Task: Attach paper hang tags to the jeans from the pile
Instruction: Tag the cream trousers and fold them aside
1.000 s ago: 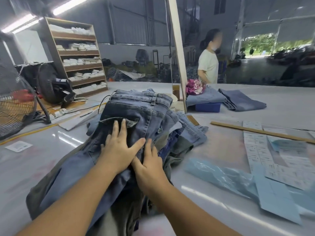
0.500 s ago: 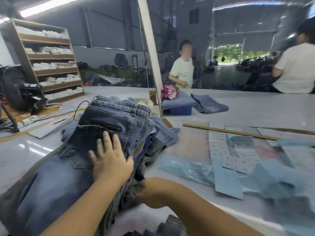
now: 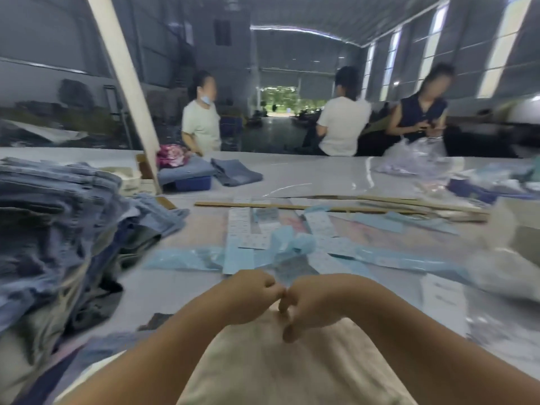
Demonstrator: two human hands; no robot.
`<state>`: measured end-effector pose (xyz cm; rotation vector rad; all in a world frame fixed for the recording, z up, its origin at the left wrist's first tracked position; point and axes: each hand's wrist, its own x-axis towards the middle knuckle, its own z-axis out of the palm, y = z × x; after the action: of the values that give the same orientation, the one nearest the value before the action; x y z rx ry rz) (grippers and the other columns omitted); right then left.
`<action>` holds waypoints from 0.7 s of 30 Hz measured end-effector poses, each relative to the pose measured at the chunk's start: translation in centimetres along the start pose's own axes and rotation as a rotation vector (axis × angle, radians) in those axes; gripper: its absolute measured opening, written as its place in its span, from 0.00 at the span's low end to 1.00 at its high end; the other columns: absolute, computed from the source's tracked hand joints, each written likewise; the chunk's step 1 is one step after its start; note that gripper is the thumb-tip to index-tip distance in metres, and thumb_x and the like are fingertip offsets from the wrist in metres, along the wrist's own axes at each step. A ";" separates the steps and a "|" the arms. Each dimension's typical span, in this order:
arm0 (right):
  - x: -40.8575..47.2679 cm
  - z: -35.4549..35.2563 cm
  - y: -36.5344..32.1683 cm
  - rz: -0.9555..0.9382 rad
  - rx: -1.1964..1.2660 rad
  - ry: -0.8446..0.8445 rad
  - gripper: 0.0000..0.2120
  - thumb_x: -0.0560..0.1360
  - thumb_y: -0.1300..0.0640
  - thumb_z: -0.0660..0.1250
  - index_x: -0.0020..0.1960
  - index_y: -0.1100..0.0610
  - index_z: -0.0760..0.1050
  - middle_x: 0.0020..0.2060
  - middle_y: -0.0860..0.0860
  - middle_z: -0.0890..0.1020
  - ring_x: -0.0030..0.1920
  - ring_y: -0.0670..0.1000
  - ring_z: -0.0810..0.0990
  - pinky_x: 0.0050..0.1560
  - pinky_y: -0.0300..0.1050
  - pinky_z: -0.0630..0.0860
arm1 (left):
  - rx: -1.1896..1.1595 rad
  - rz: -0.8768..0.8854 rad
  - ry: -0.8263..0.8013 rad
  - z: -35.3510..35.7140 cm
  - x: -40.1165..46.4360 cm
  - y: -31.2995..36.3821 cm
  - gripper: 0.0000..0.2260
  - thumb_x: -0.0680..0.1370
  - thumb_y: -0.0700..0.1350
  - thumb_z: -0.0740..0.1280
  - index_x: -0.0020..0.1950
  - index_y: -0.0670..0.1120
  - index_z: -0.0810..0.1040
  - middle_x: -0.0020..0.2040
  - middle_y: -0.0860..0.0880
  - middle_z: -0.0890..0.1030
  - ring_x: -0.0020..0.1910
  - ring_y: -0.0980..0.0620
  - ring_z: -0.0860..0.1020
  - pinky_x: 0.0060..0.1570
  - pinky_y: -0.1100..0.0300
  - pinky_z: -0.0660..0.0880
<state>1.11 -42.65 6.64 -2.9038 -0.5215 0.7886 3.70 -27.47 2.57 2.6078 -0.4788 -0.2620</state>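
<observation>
Both hands meet knuckle to knuckle low over the near edge of the table. The left hand is curled into a loose fist, and the right hand is curled too, its fingers bent down toward a pale cloth that lies just under them. The picture is smeared with motion, so I cannot tell whether either grip has hold of anything; nothing plainly shows between the fingers.

The jeans sit in a tall heap to the left of the hands, well apart from them, folded waistbands on top and legs spilling toward the near edge. Just beyond the hands lie the tags, white sheets and strips among pale blue paper, with a wooden stick across the table farther off. More folded denim and a blue box sit far beyond, near a slanted post, and three people stand or sit at the far side.

As for progress, I would judge it barely begun or between pieces. No pair from the heap shows a tag, none lies spread out under the hands, and the whole pile looks left to do. A pair needs pulling over and a tag picking from the sheets.
</observation>
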 end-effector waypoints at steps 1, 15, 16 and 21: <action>-1.4 0.5 1.2 0.026 0.011 0.034 0.27 0.72 0.45 0.72 0.70 0.49 0.72 0.65 0.49 0.76 0.62 0.53 0.75 0.57 0.44 0.73 | 0.011 -0.007 -0.058 0.7 -0.1 0.8 0.14 0.80 0.57 0.60 0.44 0.50 0.78 0.46 0.51 0.80 0.47 0.51 0.76 0.47 0.55 0.71; -8.9 7.7 9.0 0.237 0.487 0.642 0.18 0.74 0.46 0.68 0.62 0.47 0.73 0.59 0.44 0.74 0.55 0.47 0.71 0.45 0.39 0.66 | -0.098 -0.067 0.411 2.5 -0.7 0.1 0.11 0.75 0.54 0.72 0.47 0.54 0.71 0.43 0.52 0.78 0.43 0.50 0.76 0.42 0.55 0.70; -8.9 8.1 9.0 0.235 0.493 0.694 0.18 0.75 0.46 0.68 0.62 0.48 0.74 0.58 0.44 0.73 0.57 0.47 0.72 0.45 0.38 0.66 | -0.122 -0.088 0.473 2.4 -0.8 -0.1 0.11 0.76 0.54 0.71 0.48 0.53 0.71 0.44 0.50 0.79 0.44 0.48 0.77 0.42 0.53 0.70; -9.8 9.1 6.7 -0.035 0.793 0.892 0.23 0.72 0.38 0.66 0.34 0.58 0.73 0.32 0.47 0.74 0.36 0.45 0.73 0.37 0.41 0.65 | -0.002 -0.151 0.562 2.8 -0.6 0.2 0.11 0.78 0.54 0.68 0.54 0.51 0.71 0.50 0.47 0.80 0.48 0.44 0.77 0.45 0.53 0.71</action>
<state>-9.38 -52.42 2.32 -2.1466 -0.1033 -0.3009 2.36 -28.53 0.28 2.5631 -0.0836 0.4158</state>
